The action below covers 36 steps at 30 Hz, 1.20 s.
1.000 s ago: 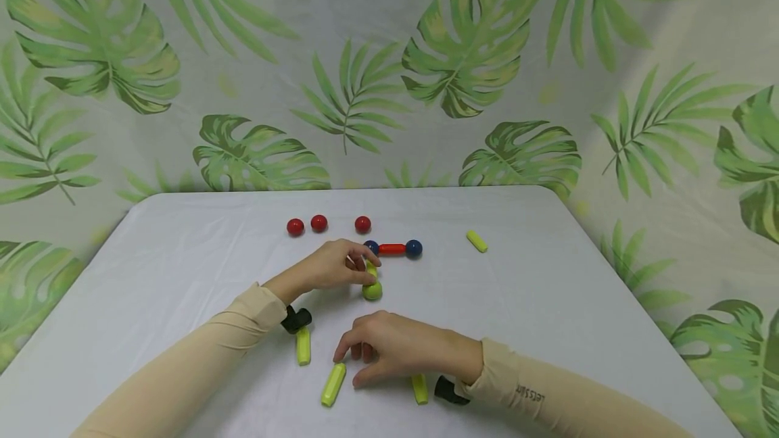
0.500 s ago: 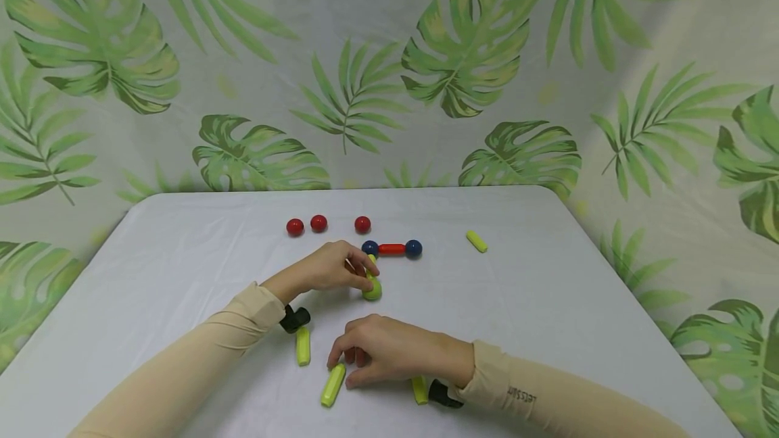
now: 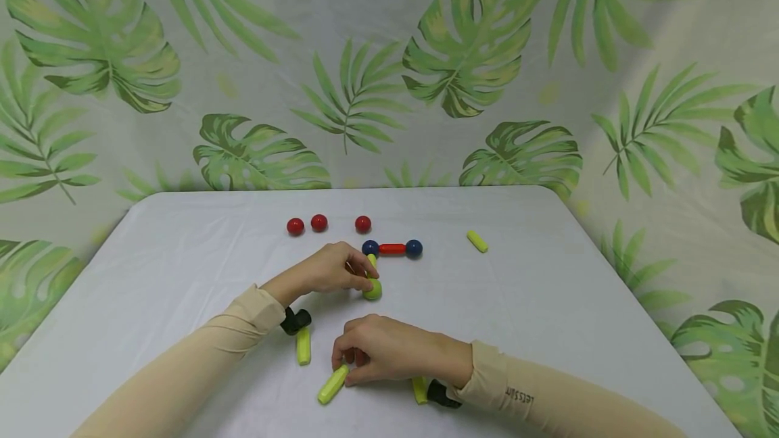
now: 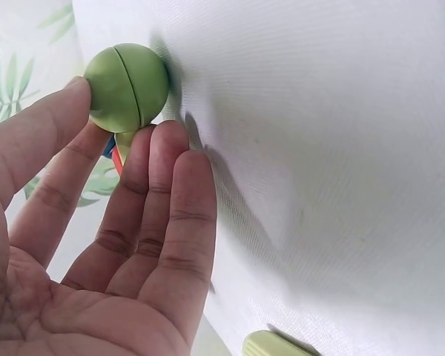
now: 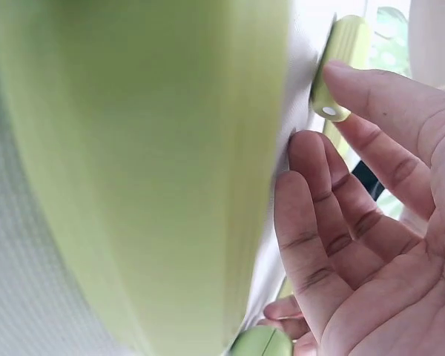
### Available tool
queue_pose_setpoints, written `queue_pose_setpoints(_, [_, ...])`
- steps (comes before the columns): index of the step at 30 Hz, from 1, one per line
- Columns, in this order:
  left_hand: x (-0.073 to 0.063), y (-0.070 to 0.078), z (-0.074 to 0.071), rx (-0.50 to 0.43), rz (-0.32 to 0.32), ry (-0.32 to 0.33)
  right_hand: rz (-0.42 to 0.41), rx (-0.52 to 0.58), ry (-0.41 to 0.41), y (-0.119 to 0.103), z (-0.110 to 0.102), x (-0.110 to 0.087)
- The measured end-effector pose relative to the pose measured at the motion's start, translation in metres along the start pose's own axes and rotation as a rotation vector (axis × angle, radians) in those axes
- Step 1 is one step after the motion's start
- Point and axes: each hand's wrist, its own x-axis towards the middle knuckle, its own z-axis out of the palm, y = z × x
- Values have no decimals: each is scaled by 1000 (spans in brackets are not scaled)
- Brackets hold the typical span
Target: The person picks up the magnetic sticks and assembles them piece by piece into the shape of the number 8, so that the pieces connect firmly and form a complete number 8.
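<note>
In the head view my left hand (image 3: 337,268) pinches a green toy ball (image 3: 372,290) with thumb and fingertips. A short yellow-green rod (image 3: 372,262) reaches from that ball to a dark blue ball (image 3: 370,248), partly behind the fingers. Joined to the blue ball is a red rod (image 3: 392,249), which ends in a second blue ball (image 3: 414,248). The left wrist view shows my thumb on the green ball's (image 4: 128,87) side. Nearer the front, my right hand (image 3: 395,347) pinches the far end of a yellow-green building rod (image 3: 332,386) between thumb and index finger.
Three red balls (image 3: 319,223) lie in a row at the back. One yellow-green rod (image 3: 477,241) is back right, another (image 3: 303,346) lies by the left wrist. A further rod (image 3: 420,389), partly hidden under my right wrist, looms blurred in the right wrist view.
My right hand has moved left onto the front rod, which has turned slightly with its near end swinging left. The left hand stays at the green ball, its fingers shifted a little.
</note>
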Motion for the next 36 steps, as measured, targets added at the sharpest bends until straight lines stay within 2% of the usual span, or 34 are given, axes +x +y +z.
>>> queue_pose_setpoints(6, [-2,1,1,-3,-12,11,8,16,-2,1,-2,-4])
queue_pose_setpoints(19, [-7,-1,7,1,0,55,80,220,27,9,-9,-17])
queue_pose_setpoints(30, [-10,1,12,-58,-23,46,133,365,124,28,-22,-43])
queue_pose_setpoints(36, [-11,2,13,-63,-18,54,167,367,185,40,-31,-56])
